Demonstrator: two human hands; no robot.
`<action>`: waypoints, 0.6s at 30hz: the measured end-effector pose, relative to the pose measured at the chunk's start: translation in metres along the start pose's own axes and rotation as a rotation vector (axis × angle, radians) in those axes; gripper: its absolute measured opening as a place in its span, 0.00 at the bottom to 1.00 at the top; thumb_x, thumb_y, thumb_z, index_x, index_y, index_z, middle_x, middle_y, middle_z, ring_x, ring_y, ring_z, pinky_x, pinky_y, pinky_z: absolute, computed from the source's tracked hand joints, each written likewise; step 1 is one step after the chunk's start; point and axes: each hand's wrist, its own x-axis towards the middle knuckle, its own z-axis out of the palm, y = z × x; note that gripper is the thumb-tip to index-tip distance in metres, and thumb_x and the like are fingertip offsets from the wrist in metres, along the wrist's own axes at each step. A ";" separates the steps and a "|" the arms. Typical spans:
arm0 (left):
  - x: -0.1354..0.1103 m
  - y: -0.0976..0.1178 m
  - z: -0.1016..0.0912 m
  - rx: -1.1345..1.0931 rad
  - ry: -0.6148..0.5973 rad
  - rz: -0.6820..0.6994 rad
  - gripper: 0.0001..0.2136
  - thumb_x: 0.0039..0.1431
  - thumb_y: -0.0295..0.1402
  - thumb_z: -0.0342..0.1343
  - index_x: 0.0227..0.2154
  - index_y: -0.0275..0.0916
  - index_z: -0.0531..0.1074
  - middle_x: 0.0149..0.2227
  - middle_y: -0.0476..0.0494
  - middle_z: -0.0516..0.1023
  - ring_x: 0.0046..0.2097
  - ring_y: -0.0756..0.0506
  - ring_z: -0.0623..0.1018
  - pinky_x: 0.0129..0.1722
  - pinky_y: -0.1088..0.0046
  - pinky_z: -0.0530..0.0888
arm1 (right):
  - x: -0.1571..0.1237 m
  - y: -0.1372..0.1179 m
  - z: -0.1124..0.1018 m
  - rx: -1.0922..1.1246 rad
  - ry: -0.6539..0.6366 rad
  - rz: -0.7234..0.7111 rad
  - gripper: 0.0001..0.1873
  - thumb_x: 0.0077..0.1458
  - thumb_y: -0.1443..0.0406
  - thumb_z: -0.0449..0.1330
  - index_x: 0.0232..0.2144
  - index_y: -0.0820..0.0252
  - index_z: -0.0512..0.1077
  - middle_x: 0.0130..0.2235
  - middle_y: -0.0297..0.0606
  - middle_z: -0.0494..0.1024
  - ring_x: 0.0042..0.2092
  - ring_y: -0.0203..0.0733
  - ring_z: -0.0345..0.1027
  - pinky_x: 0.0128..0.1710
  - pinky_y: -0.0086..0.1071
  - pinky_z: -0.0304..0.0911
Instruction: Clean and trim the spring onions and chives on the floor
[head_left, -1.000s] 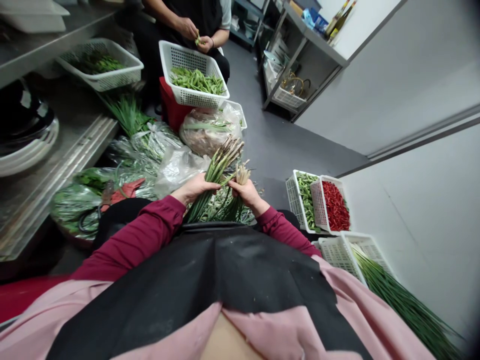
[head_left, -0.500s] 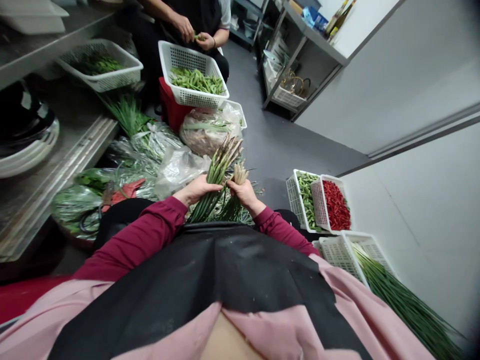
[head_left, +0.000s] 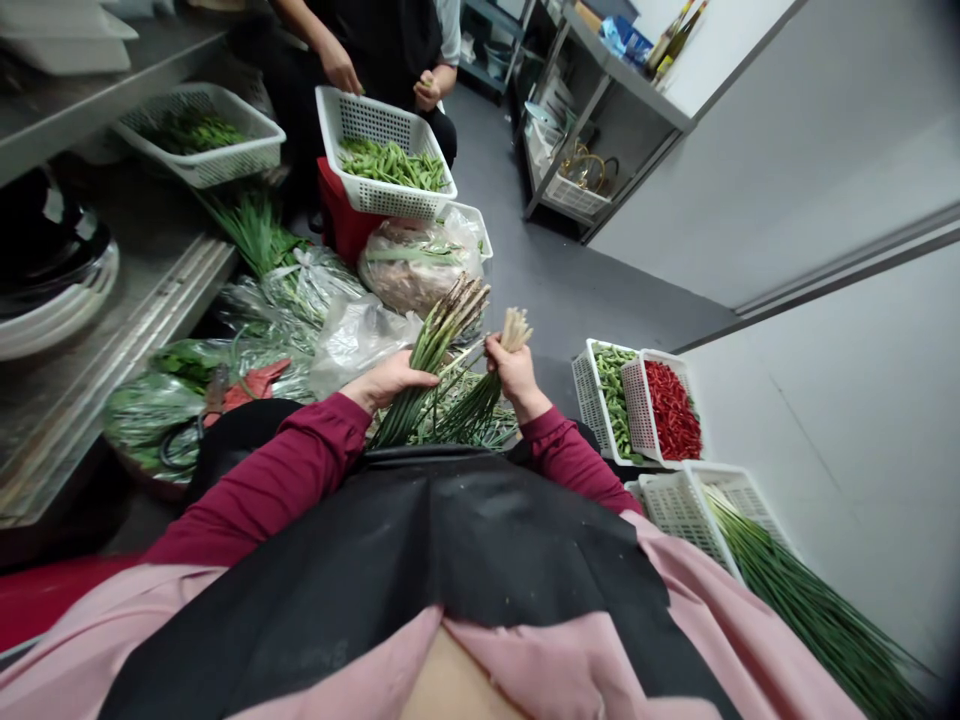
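The left hand [head_left: 390,382] curls its fingers around a bunch of green stalks [head_left: 433,365] above the person's lap, and the right hand [head_left: 514,372] closes around a thinner bunch with pale tips [head_left: 516,330]. More loose stalks [head_left: 465,415] lie under the hands, still in a heap. Just right, a white basket [head_left: 589,395] holds green pods [head_left: 613,400], beside red chillies [head_left: 671,410].

Two green stalk bundles [head_left: 442,335] stand tilted upward, gripped separately (pale, dry-looking cut ends uppermost), diverging slightly above a layer of loose stalks [head_left: 469,425].
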 end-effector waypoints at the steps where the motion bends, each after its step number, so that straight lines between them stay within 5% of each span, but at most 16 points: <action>1: -0.001 0.000 -0.001 0.002 -0.009 -0.001 0.23 0.35 0.33 0.70 0.39 0.33 0.75 0.34 0.44 0.78 0.34 0.46 0.75 0.35 0.72 0.72 | 0.007 -0.002 -0.007 0.008 0.066 -0.015 0.16 0.44 0.55 0.64 0.25 0.61 0.66 0.19 0.27 0.64 0.18 0.28 0.54 0.19 0.25 0.52; 7: -0.007 0.004 -0.006 -0.008 -0.032 -0.049 0.23 0.35 0.32 0.70 0.38 0.33 0.74 0.32 0.45 0.77 0.30 0.48 0.74 0.31 0.74 0.71 | 0.041 -0.010 -0.051 0.001 0.327 -0.043 0.13 0.44 0.57 0.64 0.26 0.61 0.67 0.20 0.28 0.67 0.17 0.28 0.55 0.16 0.24 0.52; 9: -0.008 0.006 -0.006 -0.012 -0.013 -0.066 0.22 0.33 0.32 0.70 0.36 0.33 0.74 0.30 0.46 0.76 0.29 0.49 0.73 0.29 0.74 0.70 | 0.038 -0.008 -0.056 -0.081 0.212 0.039 0.12 0.43 0.59 0.65 0.24 0.61 0.68 0.18 0.28 0.67 0.16 0.28 0.54 0.14 0.24 0.50; 13: -0.006 0.006 -0.006 -0.005 0.064 -0.045 0.19 0.32 0.32 0.70 0.30 0.34 0.72 0.26 0.49 0.74 0.27 0.50 0.71 0.27 0.75 0.68 | 0.012 0.004 -0.045 -0.364 -0.301 0.316 0.12 0.36 0.62 0.69 0.21 0.64 0.73 0.16 0.32 0.69 0.15 0.28 0.53 0.14 0.24 0.46; 18: -0.001 0.002 -0.001 -0.008 0.078 -0.015 0.18 0.34 0.33 0.70 0.31 0.33 0.73 0.29 0.46 0.76 0.30 0.48 0.73 0.32 0.73 0.70 | -0.017 0.003 -0.009 -0.280 -0.147 0.219 0.16 0.43 0.57 0.66 0.19 0.64 0.71 0.14 0.29 0.64 0.16 0.27 0.52 0.16 0.24 0.47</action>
